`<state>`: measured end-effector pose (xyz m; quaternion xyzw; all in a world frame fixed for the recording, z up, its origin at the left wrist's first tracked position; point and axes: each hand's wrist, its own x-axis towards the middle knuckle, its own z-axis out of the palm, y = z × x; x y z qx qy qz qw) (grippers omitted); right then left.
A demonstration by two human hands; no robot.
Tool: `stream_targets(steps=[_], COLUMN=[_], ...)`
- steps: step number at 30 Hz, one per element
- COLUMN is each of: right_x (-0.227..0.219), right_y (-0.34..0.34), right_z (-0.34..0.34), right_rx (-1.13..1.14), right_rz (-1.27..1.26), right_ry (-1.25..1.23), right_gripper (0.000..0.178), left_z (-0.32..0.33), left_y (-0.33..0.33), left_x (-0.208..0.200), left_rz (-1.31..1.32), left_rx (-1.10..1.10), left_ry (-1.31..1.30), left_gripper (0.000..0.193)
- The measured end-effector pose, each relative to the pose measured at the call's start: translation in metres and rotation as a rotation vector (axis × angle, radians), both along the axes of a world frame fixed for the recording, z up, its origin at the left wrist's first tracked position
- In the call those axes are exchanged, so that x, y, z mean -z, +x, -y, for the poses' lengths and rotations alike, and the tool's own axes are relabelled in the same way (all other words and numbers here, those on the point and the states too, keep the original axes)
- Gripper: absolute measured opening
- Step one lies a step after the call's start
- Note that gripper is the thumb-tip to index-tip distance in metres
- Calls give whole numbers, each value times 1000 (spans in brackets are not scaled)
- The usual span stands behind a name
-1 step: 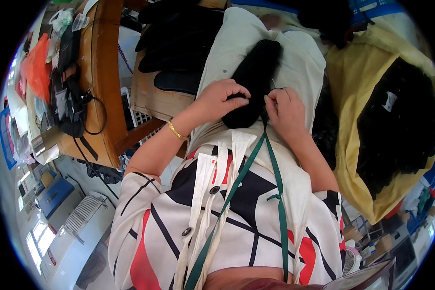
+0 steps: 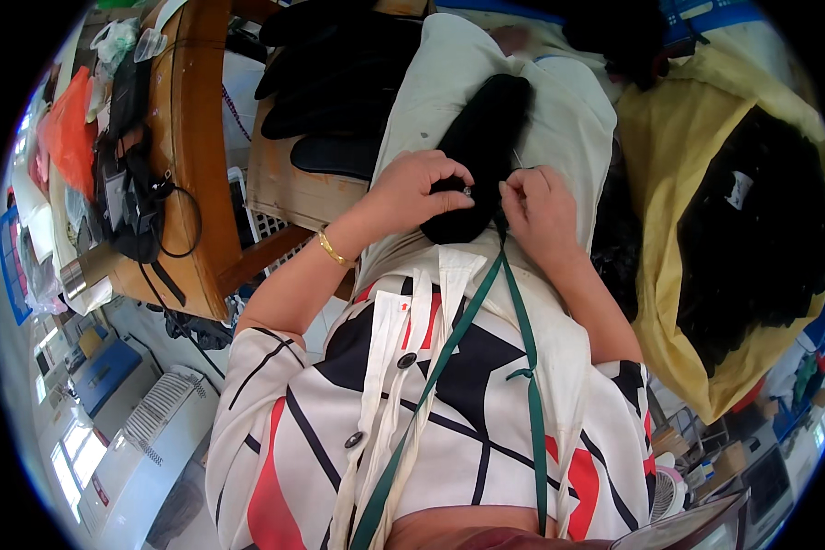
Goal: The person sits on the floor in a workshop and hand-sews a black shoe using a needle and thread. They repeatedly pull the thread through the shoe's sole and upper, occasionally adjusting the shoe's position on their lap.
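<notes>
A long black piece (image 2: pixel 490 110) lies lengthwise on the person's pale-clothed lap (image 2: pixel 573 119), its near part gripped by the left hand's (image 2: pixel 412 188) curled fingers, while the right hand (image 2: pixel 543 206), just beside it, pinches its fingertips together, on what one cannot tell.

One held black piece (image 2: pixel 482 137), one gold bracelet (image 2: pixel 334 249), two dark buttons (image 2: pixel 407 360), one yellow sack (image 2: pixel 653 307) and one orange bag (image 2: pixel 70 130)

At the thumb tip of my left hand (image 2: pixel 411 188), a small silvery glint (image 2: pixel 467 192) now shows against the black piece (image 2: pixel 484 124), too small to identify.
</notes>
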<state>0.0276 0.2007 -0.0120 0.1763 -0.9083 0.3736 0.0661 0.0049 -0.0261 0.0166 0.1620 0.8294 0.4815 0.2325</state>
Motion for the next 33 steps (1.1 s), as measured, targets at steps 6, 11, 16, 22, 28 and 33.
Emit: stream_targets(steps=[6, 11, 16, 22, 28, 33], right_x=[-1, 5, 7, -5, -19, -63], right_y=[6, 8, -11, -26, -45, -90], right_z=[2, 4, 6, 14, -37, -84], right_rx=[24, -31, -24, -66, 114, 84], right_rz=[99, -97, -222, -162, 661, 440], right_ry=[-86, 170, 281, 156, -926, -1328], right_gripper=[16, 17, 17, 15, 16, 17], left_z=[-2, 1, 6, 7, 0, 2], left_y=[3, 2, -6, -10, 2, 0], left_x=[5, 21, 22, 12, 5, 4], left_rz=[-211, 206, 334, 66, -162, -216], left_rx=[15, -119, -68, 113, 13, 61], left_ry=[-100, 202, 275, 58, 58, 18], left_gripper=[19, 10, 13, 16, 15, 12])
